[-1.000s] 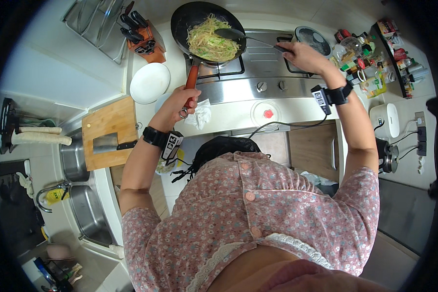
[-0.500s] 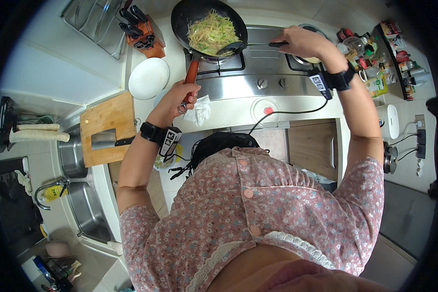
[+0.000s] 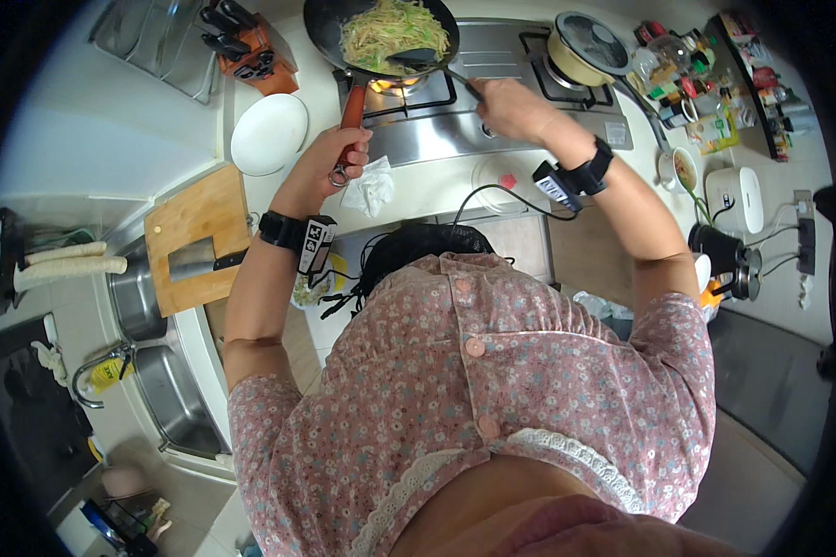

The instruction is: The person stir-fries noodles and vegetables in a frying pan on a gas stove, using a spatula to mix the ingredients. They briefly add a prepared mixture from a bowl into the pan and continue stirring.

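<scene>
At the top of the view a black wok (image 3: 320,32) holds pale and green shredded vegetables (image 3: 390,28). My left hand (image 3: 330,162) is wrapped round its reddish-brown handle (image 3: 353,110). My right hand (image 3: 520,111) grips a black spatula (image 3: 416,58), whose blade rests in the shreds at the wok's near right side. Orange flame (image 3: 398,84) shows at the burner just below the wok's near edge. A crumpled white tissue (image 3: 369,188) lies on the counter beside my left hand.
Left of the wok are a white plate (image 3: 269,135), a knife block (image 3: 262,60) and a cutting board (image 3: 172,215) bearing a cleaver (image 3: 193,259). A lidded cream pot (image 3: 571,56) occupies the right burner; bottles (image 3: 687,84) crowd the counter beyond it.
My right hand has moved left and nearer me, swinging the spatula's handle round. Its blade has shifted inside the wok. The flame and more of the cream pot now show.
</scene>
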{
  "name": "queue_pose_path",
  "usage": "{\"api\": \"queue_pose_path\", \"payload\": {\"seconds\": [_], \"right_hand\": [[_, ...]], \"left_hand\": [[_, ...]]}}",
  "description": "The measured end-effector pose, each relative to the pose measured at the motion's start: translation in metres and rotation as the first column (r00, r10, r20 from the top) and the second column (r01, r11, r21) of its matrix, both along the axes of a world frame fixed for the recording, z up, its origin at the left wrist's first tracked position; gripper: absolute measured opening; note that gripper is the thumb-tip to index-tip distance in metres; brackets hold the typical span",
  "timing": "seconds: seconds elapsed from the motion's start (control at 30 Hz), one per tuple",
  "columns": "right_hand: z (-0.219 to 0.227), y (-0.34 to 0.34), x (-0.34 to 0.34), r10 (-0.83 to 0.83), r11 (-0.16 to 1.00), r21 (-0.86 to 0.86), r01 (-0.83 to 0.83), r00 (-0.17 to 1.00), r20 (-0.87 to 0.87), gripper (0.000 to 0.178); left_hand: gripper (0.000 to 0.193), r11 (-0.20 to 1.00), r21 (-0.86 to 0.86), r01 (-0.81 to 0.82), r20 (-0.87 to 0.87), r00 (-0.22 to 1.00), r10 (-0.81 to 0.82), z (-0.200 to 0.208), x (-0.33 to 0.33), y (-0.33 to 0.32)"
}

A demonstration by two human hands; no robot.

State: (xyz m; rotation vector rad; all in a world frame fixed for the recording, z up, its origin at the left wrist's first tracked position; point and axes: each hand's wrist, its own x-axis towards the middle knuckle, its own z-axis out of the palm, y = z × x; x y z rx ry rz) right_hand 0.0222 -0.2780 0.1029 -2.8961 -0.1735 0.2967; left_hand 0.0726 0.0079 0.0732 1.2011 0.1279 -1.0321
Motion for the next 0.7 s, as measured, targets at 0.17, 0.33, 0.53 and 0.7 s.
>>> {"api": "queue_pose_path", "payload": {"seconds": [0.17, 0.33, 0.53, 0.7], "right_hand": [[-0.021, 0.005, -0.026, -0.113, 0.920, 0.364, 0.147, 0.987, -0.112, 0.056], [-0.067, -0.064, -0.023, -0.229, 0.264, 0.852, 0.451, 0.888, -0.399, 0.054], [-0.171, -0.079, -0.014, -0.426, 0.841, 0.363, 0.401, 0.905, -0.013, 0.030], [-0.195, -0.064, -0.015, -0.486, 0.769, 0.530, 0.358, 0.866, 0.119, 0.017]], "left_hand": [[0.019, 0.989, -0.138, -0.048, -0.129, 0.991, 0.030, -0.009, -0.003, -0.003], [0.015, 0.979, -0.185, -0.086, -0.168, 0.984, 0.054, -0.019, 0.000, -0.006], [0.012, 0.974, -0.209, -0.087, -0.180, 0.982, 0.049, -0.023, -0.001, -0.006], [0.014, 0.970, -0.232, -0.068, -0.178, 0.984, 0.026, -0.024, 0.001, -0.006]]}}
